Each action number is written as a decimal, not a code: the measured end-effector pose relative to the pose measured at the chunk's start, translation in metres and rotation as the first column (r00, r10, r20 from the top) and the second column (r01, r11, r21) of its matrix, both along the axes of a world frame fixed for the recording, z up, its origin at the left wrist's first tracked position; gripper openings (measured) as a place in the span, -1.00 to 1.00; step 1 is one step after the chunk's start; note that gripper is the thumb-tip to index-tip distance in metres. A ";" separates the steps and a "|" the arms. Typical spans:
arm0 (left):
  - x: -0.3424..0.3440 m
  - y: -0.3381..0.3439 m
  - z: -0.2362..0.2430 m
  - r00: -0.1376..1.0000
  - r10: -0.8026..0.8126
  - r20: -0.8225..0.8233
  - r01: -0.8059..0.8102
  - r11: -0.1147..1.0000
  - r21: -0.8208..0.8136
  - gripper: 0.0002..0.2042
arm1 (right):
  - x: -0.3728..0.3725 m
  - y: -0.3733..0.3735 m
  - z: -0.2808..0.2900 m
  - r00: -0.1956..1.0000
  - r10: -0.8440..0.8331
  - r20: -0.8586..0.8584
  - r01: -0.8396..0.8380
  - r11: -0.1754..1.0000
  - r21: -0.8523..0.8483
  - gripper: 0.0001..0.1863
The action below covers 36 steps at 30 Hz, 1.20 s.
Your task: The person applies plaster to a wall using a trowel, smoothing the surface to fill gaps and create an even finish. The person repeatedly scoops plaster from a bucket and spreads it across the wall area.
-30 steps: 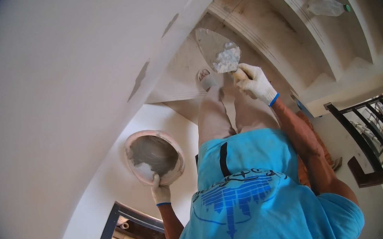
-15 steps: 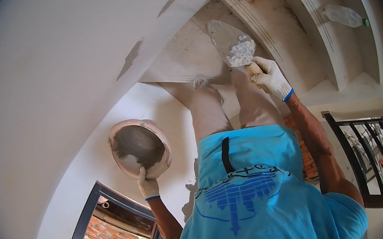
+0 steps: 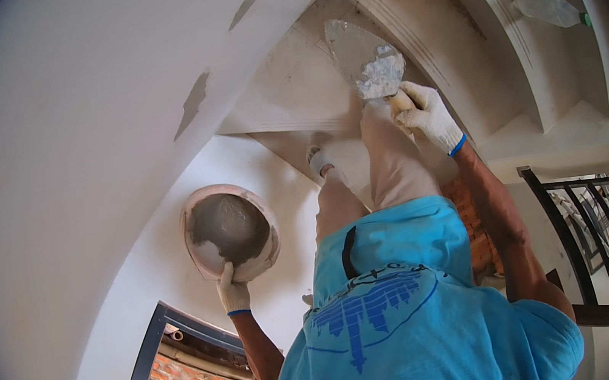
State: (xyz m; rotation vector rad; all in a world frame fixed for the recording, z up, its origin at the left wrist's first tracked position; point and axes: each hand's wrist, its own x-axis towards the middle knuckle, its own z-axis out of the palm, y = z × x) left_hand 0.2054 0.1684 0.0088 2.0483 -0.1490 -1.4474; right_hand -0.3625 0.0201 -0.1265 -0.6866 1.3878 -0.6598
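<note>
A broad white plastered wall (image 3: 83,142) fills the left, curving over, with a few grey patches (image 3: 192,112) at about eleven o'clock of the frame where the skim is missing or not yet covered. So the big surface looks largely done, and the bare spots are what is left, as far as I can judge.

Lower, at about eight o'clock, the left hand (image 3: 232,292) in a white glove with a blue cuff is clenched around the bottom edge of a round pan (image 3: 229,231). The pan is held up and tilted, its grey inside mostly scraped, with only a smear of white plaster along its lower rim; little mix seems left in it.

Below that hand a dark-framed opening (image 3: 158,363) shows brick behind.

In the middle are the person's blue shirt (image 3: 397,308) and light trousers (image 3: 393,163), with one foot (image 3: 320,161) standing on a pale step or ledge.

At about one o'clock the right hand (image 3: 429,116), gloved the same way, grasps the handle of a pointed trowel (image 3: 359,52). Its blade carries a lump of white plaster near the heel and lies close against the stained, unfinished underside of a stair (image 3: 420,13), which looks as though it has yet to be coated.

Further right, a clear plastic bottle (image 3: 546,8) lies on the steps at two o'clock, and a black railing (image 3: 594,229) stands at four o'clock, close by the right elbow.
</note>
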 end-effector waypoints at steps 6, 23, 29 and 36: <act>0.025 0.012 -0.018 0.999 -0.030 0.036 0.030 1.000 -0.003 -0.44 | 0.023 0.010 0.023 0.994 -0.083 0.069 0.081 0.996 0.030 -0.50; 0.126 0.010 -0.166 0.969 -0.197 -0.146 0.150 0.947 -0.283 -0.42 | 0.150 0.028 0.031 0.837 -0.490 0.246 0.548 0.739 -0.392 -0.51; 0.129 0.016 -0.168 0.945 -0.237 -0.225 0.175 0.948 -0.264 -0.34 | 0.170 -0.008 0.007 0.738 -0.633 0.236 0.663 0.612 -0.432 -0.46; 0.129 0.006 -0.153 0.936 -0.290 -0.198 0.243 0.942 -0.233 -0.37 | 0.181 -0.048 0.006 0.652 -0.704 0.282 0.745 0.525 -0.412 -0.41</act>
